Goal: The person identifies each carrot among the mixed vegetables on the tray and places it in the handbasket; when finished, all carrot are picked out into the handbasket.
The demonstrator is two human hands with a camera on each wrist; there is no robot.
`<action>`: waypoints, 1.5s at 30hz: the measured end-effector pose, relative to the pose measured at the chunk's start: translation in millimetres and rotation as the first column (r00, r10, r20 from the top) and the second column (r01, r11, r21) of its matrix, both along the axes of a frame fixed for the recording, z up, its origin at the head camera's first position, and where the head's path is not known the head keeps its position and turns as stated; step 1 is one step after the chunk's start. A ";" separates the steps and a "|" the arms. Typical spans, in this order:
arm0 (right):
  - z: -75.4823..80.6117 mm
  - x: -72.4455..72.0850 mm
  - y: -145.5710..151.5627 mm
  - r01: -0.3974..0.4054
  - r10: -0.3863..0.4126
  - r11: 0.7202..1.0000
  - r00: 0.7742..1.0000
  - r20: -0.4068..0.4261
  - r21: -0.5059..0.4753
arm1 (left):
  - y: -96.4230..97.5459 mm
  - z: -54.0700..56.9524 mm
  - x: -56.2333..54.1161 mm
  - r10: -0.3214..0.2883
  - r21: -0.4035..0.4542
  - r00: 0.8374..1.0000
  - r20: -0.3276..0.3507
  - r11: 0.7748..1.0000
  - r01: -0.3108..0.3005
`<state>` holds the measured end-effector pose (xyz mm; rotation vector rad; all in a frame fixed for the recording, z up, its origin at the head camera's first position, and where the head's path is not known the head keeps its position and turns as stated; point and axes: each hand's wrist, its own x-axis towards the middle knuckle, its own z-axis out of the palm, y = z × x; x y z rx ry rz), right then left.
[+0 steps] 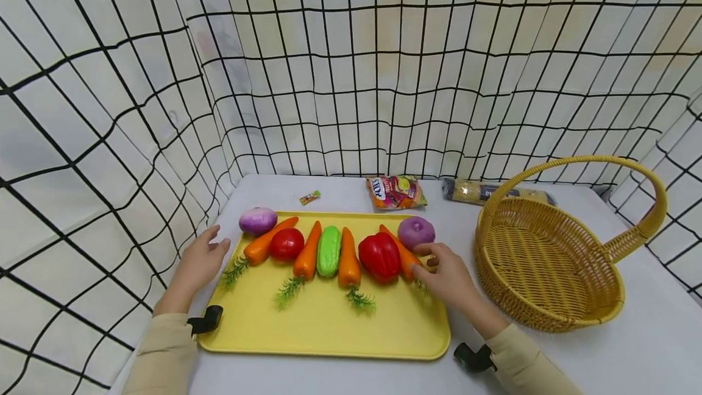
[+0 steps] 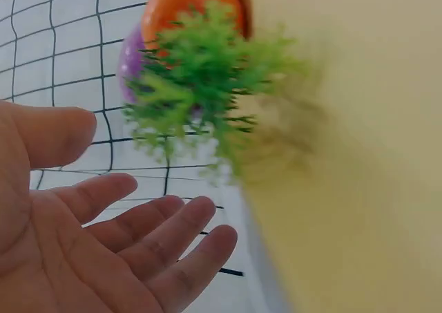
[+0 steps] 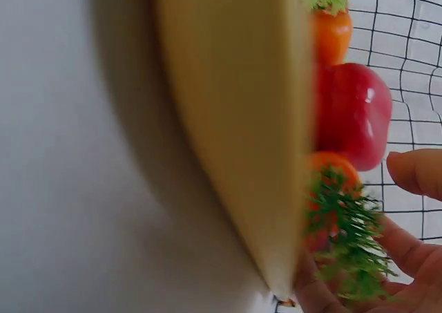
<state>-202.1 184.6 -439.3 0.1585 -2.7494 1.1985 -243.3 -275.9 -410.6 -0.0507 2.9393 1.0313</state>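
A yellow tray (image 1: 323, 337) bears a row of toy vegetables. Beside its left edge my left hand (image 1: 200, 264) hovers with fingers spread and empty, near the leftmost carrot (image 1: 259, 250) and a purple-and-white vegetable (image 1: 258, 221). At the right side my right hand (image 1: 450, 276) reaches over the rim, thumb and fingers parted around the leafy end of the rightmost carrot (image 3: 338, 166). That carrot's greens (image 3: 352, 237) overlap the fingers in the right wrist view. Close by are a purple onion (image 1: 415, 231) and a red bell pepper (image 1: 379, 257).
A tomato (image 1: 287, 244), a cucumber (image 1: 329, 252) and two more carrots lie mid-row. Right of the tray stands a wicker basket (image 1: 548, 316) with a tall handle. Behind are a candy bag (image 1: 396, 192), a small wrapped sweet (image 1: 309, 197) and a long packet (image 1: 466, 191), before a grid-patterned wall.
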 end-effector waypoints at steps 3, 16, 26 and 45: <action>-4.3 1.9 -2.4 0.010 -0.010 0.999 1.000 0.015 -0.038 | -7.1 -6.0 2.6 0.002 0.039 0.999 0.037 0.999 -0.004; -9.8 0.8 -9.2 0.050 -0.051 0.998 0.998 0.037 0.042 | -14.6 -30.9 0.6 -0.109 0.120 0.992 -0.057 0.986 0.115; -6.1 -3.6 -13.7 0.075 -0.083 0.991 0.995 0.059 0.114 | -11.0 -34.0 1.2 -0.107 0.096 0.989 -0.102 0.989 0.117; -1.5 11.3 -3.6 0.140 -0.140 0.990 0.990 -0.033 0.013 | -10.4 -35.5 2.5 -0.098 0.061 0.991 -0.090 0.993 0.103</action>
